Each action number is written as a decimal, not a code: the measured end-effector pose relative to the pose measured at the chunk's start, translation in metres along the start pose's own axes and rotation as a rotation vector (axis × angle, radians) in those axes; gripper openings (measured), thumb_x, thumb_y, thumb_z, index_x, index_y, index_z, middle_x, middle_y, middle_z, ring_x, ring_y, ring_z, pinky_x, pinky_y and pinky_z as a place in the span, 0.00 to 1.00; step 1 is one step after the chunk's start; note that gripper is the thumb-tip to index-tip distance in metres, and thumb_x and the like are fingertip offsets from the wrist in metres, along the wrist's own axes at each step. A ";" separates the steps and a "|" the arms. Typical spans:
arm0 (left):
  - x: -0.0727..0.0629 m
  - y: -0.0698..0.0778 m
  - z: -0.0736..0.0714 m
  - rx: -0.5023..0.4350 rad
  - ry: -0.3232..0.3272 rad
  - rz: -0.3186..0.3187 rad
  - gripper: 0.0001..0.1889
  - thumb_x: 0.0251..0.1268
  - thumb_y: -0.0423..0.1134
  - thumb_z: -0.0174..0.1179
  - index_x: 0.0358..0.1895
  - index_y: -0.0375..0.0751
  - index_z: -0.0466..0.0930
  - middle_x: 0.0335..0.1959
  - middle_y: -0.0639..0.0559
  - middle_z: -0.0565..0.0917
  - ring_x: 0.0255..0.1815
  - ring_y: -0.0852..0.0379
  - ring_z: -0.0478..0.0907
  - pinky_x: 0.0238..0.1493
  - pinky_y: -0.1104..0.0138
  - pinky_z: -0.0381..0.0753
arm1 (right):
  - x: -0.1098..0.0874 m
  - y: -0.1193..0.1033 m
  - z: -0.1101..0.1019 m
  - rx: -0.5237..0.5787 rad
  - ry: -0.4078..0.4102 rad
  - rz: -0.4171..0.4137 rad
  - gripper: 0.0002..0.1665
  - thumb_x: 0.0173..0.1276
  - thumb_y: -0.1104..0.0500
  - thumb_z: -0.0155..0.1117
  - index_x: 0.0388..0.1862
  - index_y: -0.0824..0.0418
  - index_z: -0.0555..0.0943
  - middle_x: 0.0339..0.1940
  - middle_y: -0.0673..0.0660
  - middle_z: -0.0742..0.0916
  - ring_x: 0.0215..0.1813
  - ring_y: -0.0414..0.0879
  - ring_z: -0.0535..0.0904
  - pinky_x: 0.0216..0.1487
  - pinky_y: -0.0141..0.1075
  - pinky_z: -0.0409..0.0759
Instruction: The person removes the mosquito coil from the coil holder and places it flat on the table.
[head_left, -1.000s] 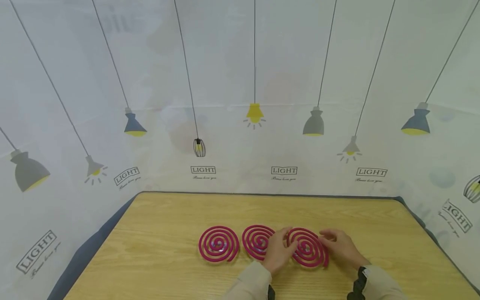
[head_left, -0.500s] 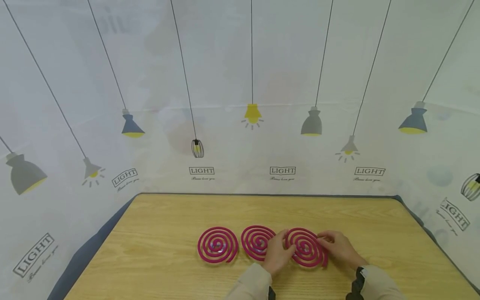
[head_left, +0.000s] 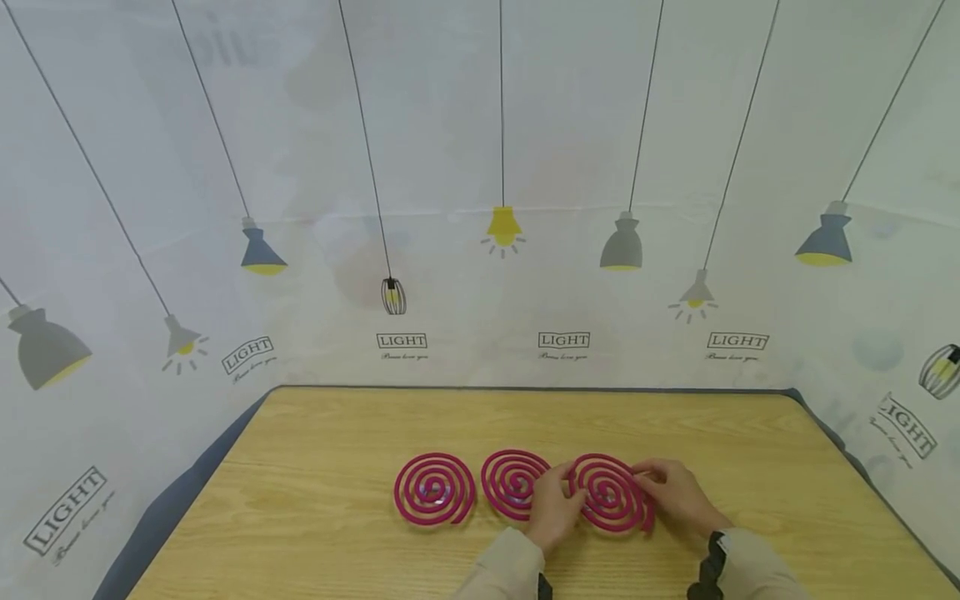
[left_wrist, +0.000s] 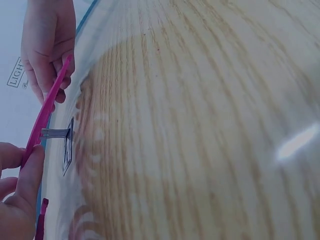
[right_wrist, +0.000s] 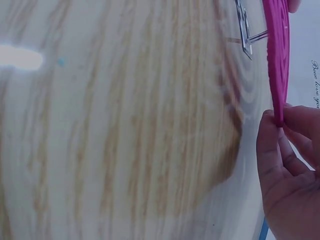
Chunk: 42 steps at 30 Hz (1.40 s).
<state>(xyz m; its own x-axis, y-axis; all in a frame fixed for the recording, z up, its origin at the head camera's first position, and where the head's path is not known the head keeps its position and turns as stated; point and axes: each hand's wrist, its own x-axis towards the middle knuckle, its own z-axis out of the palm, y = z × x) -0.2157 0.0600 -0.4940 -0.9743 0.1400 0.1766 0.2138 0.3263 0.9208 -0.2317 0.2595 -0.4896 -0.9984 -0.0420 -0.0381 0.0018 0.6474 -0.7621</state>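
Three magenta mosquito coils stand in a row on the table. The left coil (head_left: 433, 490) is untouched, and the middle coil (head_left: 504, 481) is partly covered by my left hand (head_left: 553, 510). That hand pinches the near-left edge of the right coil (head_left: 606, 493). On the opposite edge, my right hand (head_left: 675, 493) pinches the coil's rim between thumb and fingers. Seen edge-on in the left wrist view, the coil (left_wrist: 44, 111) sits on a small metal stand (left_wrist: 68, 150), raised above the tabletop.
The pale wooden table (head_left: 337, 425) has a dark edge along its back. A white backdrop (head_left: 450, 167) printed with hanging lamps encloses it at the back and both sides. Light reflects off the tabletop in both wrist views.
My right fingers have drawn in onto the right coil's edge. Both hands otherwise stay almost in place, and the head view has shifted slightly.
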 end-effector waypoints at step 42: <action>0.001 -0.002 -0.006 -0.035 -0.023 0.025 0.20 0.54 0.27 0.58 0.53 0.29 0.71 0.43 0.43 0.78 0.20 0.70 0.67 0.17 0.77 0.70 | -0.010 -0.018 -0.011 0.041 -0.002 -0.021 0.15 0.61 0.69 0.55 0.47 0.72 0.74 0.35 0.61 0.82 0.36 0.50 0.78 0.30 0.34 0.79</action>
<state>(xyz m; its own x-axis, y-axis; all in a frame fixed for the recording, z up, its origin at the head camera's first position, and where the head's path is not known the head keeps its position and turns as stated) -0.2174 0.0537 -0.4933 -0.9666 0.1693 0.1924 0.2354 0.2896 0.9278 -0.2225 0.2567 -0.4678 -0.9981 -0.0567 -0.0227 -0.0170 0.6147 -0.7886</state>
